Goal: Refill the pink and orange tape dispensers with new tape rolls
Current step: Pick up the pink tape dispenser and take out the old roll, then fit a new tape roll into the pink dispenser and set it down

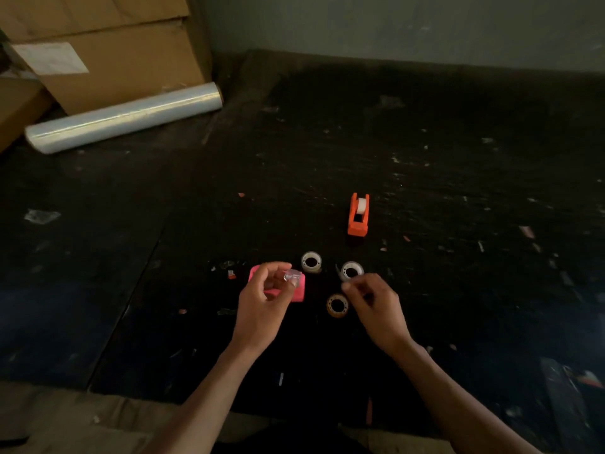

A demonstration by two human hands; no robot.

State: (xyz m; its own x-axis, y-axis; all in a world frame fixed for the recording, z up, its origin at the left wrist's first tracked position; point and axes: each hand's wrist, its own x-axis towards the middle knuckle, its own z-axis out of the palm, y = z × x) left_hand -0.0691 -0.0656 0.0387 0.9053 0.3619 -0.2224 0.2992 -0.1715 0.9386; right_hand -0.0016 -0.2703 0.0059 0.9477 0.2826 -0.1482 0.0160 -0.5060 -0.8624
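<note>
While the left hand (262,301) pinches a small clear piece, hard to identify, it partly hides the pink dispenser (299,288). Right hand (373,301) is curled; contents indiscernible. Three tape rolls (311,262) and the orange dispenser (358,216) rest on a dark, littered surface (458,158).

pink dispenser (299,291) half hidden behind left hand (262,303), cardboard boxes (108,44) cut off at edge
</note>
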